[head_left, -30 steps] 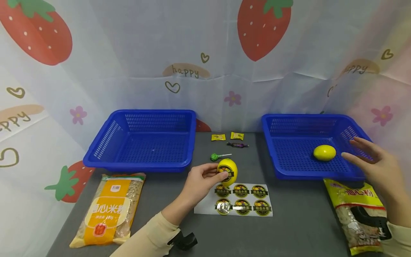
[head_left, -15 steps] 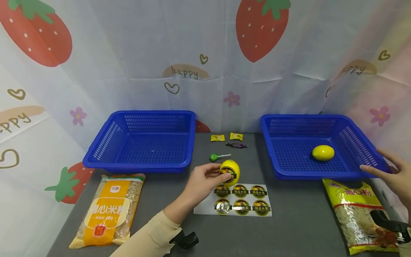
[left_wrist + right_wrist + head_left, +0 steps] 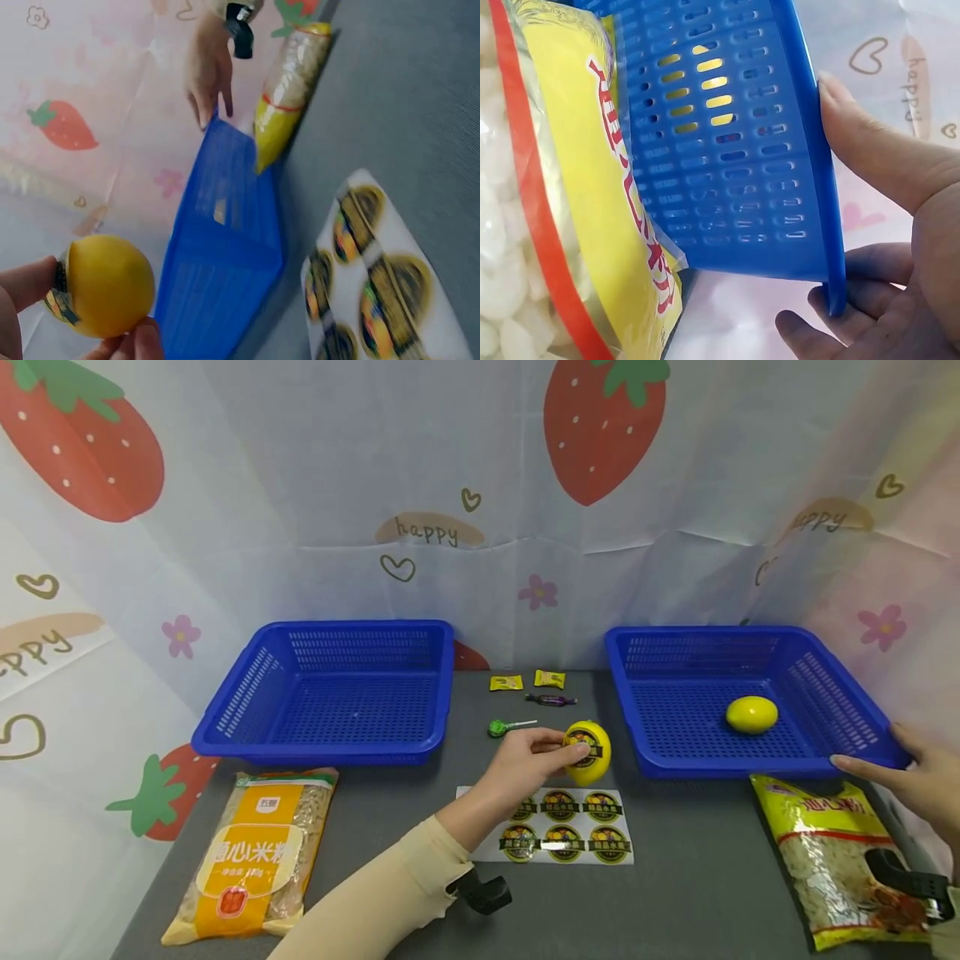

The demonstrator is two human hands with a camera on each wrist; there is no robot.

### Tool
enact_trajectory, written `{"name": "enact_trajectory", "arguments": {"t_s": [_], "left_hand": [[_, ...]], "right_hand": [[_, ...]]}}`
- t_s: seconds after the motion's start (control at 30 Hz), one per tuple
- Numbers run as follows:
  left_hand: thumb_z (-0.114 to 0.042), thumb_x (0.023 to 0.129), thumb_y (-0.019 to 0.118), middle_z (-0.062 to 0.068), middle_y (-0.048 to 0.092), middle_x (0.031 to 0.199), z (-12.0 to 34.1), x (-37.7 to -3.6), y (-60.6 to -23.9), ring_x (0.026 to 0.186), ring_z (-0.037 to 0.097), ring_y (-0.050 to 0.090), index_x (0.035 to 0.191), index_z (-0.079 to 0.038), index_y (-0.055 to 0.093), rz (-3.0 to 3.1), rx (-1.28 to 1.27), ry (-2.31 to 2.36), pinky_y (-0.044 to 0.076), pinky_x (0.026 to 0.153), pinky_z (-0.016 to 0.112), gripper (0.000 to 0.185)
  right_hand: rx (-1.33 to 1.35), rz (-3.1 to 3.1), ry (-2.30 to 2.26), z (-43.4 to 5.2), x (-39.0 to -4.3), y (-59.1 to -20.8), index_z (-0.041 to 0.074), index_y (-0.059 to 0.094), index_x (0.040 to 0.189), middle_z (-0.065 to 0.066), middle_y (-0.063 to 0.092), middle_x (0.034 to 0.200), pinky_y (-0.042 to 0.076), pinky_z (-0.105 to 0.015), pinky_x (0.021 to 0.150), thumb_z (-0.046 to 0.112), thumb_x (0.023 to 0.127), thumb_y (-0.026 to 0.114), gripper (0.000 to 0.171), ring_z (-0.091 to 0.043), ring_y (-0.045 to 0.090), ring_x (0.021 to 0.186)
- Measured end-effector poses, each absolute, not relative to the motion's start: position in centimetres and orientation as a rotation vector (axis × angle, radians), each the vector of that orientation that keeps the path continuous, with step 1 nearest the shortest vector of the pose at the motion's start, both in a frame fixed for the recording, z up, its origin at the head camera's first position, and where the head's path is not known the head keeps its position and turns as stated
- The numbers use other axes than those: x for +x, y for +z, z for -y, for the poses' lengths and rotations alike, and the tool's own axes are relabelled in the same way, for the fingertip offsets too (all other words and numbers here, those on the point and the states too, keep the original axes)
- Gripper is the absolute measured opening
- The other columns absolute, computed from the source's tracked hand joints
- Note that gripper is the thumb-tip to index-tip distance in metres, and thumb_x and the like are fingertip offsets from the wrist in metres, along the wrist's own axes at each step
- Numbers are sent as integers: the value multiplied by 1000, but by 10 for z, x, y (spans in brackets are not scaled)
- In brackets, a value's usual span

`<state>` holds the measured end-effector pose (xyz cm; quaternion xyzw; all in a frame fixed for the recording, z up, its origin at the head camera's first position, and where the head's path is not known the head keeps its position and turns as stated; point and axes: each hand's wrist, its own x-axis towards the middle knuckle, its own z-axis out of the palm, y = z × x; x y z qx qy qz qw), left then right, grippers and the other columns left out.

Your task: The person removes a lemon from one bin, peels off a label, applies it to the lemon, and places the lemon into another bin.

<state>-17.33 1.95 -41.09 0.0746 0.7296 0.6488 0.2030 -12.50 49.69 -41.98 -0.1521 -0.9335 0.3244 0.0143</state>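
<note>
In the head view my left hand (image 3: pixel 517 772) holds a yellow lemon (image 3: pixel 598 767) between thumb and fingers, a round fruit label on its side under the thumb. It is raised over the table, left of the right blue basket (image 3: pixel 630 727). My right hand (image 3: pixel 926 777) grips that basket's near right corner; in the right wrist view the thumb (image 3: pixel 877 146) lies on the rim and the fingers curl beneath it. A second lemon (image 3: pixel 752 715) lies inside this basket. A sheet of round labels (image 3: pixel 560 827) lies below the left hand, partly covered by the forearm.
Another blue basket (image 3: pixel 322 749) stands at the left. An orange pasta bag (image 3: pixel 258 852) lies before it, a yellow one (image 3: pixel 840 860) before the right basket. Between the baskets are a green lollipop (image 3: pixel 498 727), a purple candy (image 3: pixel 551 700) and two yellow candies (image 3: pixel 550 679).
My left hand has carried the lemon right and slightly up, towards the right basket. My right hand has moved from above that basket's right side to its near right corner and taken hold.
</note>
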Motion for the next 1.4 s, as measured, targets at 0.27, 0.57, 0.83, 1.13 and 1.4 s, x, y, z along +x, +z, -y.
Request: {"name": "enact_trajectory", "arguments": {"t_s": [0.27,0.57,0.83,1.13,1.4], "left_hand": [[-43,88,78,-1,72,103,-76,-183,-399,89,19,69,113,-10,74,-1997,115,1775,58,86,35,41],[-47,84,80,0,69,79,-123,-187,-386,71,17,67,82,-12,74,-2112,-63,1744,57,81,36,36],[-53,91,70,7,70,64,-134,-188,-382,66,26,74,93,-4,72,-2202,-130,1786,59,62,28,49],[-43,94,70,-2,70,64,-130,-184,-385,66,14,70,85,-14,76,-2313,-20,1639,53,74,29,31],[-35,95,72,1,72,72,-119,-180,-393,71,18,72,92,-9,77,-2234,79,1706,57,73,28,27]], "right_hand": [[-492,2938,981,-499,-125,-421,-8,-9,154,-50,7,150,24,-83,98,51,99,59,105,-73,18,132],[-453,2980,906,-497,-126,-420,-13,-8,151,-50,2,149,26,-82,97,52,99,58,106,-73,15,132],[-463,2982,899,-499,-125,-420,-14,-8,151,-50,3,149,28,-82,96,53,99,57,106,-73,16,132],[-445,2982,882,-497,-124,-419,-12,-8,152,-49,1,150,25,-83,97,53,99,57,106,-73,12,134],[-457,3020,819,-500,-127,-416,-13,-6,151,-52,7,148,29,-83,93,56,97,58,109,-74,18,130]]}}
